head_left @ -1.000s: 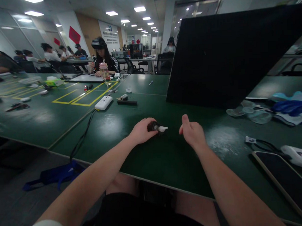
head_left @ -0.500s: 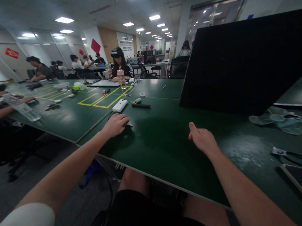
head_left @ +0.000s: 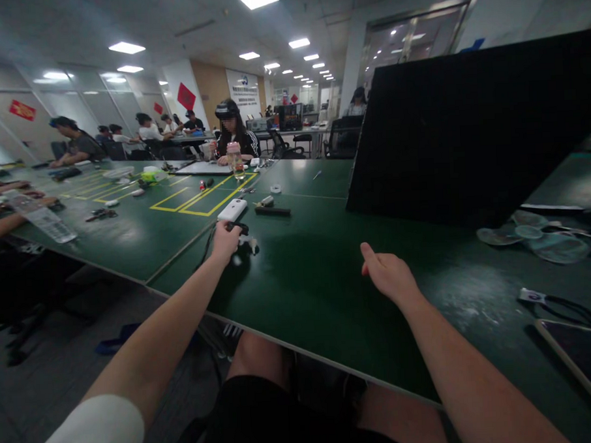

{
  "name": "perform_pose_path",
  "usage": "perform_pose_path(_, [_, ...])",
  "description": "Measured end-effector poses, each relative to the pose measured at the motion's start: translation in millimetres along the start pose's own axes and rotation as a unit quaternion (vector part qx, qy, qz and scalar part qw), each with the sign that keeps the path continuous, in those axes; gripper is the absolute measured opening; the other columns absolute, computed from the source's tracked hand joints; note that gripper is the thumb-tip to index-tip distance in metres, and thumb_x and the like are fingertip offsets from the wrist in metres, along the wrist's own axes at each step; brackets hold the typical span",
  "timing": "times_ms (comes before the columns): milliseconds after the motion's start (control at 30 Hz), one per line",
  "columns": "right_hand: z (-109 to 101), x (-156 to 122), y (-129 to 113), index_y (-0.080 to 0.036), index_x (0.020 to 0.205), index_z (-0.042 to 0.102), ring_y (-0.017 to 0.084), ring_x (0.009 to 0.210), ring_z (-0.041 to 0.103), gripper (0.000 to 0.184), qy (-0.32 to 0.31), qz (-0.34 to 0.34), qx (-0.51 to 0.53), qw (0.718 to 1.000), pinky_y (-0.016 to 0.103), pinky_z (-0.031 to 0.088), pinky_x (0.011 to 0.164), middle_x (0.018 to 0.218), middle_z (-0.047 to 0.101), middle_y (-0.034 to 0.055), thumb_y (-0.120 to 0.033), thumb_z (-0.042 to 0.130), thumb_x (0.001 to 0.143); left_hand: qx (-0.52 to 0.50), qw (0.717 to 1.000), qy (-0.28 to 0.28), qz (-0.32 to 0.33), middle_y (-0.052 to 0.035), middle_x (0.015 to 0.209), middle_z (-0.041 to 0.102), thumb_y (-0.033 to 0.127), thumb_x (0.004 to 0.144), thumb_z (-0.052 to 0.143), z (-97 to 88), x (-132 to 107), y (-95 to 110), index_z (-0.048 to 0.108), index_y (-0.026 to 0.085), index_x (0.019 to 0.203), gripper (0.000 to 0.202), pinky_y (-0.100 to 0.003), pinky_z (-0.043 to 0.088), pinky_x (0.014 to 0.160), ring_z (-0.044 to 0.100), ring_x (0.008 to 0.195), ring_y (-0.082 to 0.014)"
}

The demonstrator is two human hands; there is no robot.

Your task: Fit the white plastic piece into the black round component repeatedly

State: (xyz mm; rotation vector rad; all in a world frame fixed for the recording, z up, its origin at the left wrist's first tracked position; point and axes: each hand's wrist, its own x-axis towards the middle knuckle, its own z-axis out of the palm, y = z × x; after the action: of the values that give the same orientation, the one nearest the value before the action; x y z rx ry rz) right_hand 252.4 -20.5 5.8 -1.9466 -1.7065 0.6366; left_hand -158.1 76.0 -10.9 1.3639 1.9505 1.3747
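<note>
My left hand is closed at the fingertips on a bunch of keys, with a dark fob-like piece at the fingers and pale metal parts hanging to the right, just above the green table. Right behind it lies a white rounded device; a dark cable runs down beside my wrist. My right hand rests on the table with the thumb raised and the other fingers curled in, mostly hidden; nothing shows in it.
A large black panel stands at the right. A black bar and a tape roll lie ahead. Clear fan blades, a looped strap and a phone are at the right. Co-workers sit across and left, near a bottle.
My left hand has drawn the keys up slightly and turned, so that the dark piece and hanging metal parts now show. The right hand keeps its pose; the view has shifted a little.
</note>
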Motion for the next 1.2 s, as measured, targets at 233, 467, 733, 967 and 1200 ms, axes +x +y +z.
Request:
perform_pose_path(233, [1, -11, -8, -0.022, 0.112, 0.071, 0.026, 0.09, 0.066, 0.063, -0.033, -0.093, -0.064, 0.993, 0.034, 0.049, 0.067, 0.111, 0.069, 0.0116, -0.075, 0.061, 0.08, -0.021, 0.98, -0.186, 0.066, -0.0076, 0.107, 0.069, 0.029, 0.08, 0.066, 78.9, -38, 41, 0.052, 0.019, 0.12, 0.043, -0.033, 0.051, 0.087, 0.066, 0.094, -0.0192])
perform_pose_path(467, [6, -15, -11, -0.029, 0.146, 0.048, 0.03, 0.111, 0.062, 0.095, -0.026, -0.106, -0.082, 0.991, 0.038, 0.051, 0.079, 0.136, 0.059, 0.0097, -0.066, 0.08, 0.065, -0.049, 0.956, -0.285, 0.057, -0.0126, 0.119, 0.066, 0.036, 0.088, 0.06, 160.6, -134, 100, 0.042, 0.022, 0.129, 0.047, -0.039, 0.053, 0.09, 0.068, 0.102, -0.0233])
perform_pose_path(733, [8, -9, -6, -0.023, 0.109, 0.07, 0.019, 0.086, 0.062, 0.033, -0.032, -0.133, -0.115, 0.984, 0.031, 0.045, 0.07, 0.108, 0.066, 0.0067, -0.047, 0.065, 0.087, -0.297, 0.891, -0.335, -0.082, -0.0119, 0.129, 0.065, 0.023, 0.09, 0.052, 146.7, -148, 105, 0.045, 0.022, 0.124, 0.034, -0.034, 0.055, 0.094, 0.067, 0.114, -0.0183])
perform_pose_path(967, [9, -13, -8, -0.024, 0.105, 0.063, 0.018, 0.075, 0.06, 0.022, -0.031, -0.089, -0.057, 0.994, 0.03, 0.044, 0.061, 0.096, 0.067, 0.0039, -0.032, 0.06, 0.085, -0.221, 0.931, -0.288, -0.027, -0.0104, 0.121, 0.069, 0.02, 0.083, 0.062, 111.3, -104, 72, 0.052, 0.022, 0.125, 0.043, -0.04, 0.053, 0.097, 0.068, 0.109, -0.0213])
perform_pose_path(1200, [12, -16, -27, -0.023, 0.102, 0.066, 0.022, 0.076, 0.064, 0.032, 0.042, -0.089, -0.074, 0.992, 0.033, 0.046, 0.062, 0.092, 0.071, 0.0068, -0.051, 0.06, 0.088, -0.052, 0.937, -0.275, 0.21, -0.0084, 0.123, 0.065, 0.02, 0.079, 0.072, 108.1, -105, 71, 0.061, 0.025, 0.126, 0.049, -0.042, 0.05, 0.102, 0.062, 0.114, -0.023])
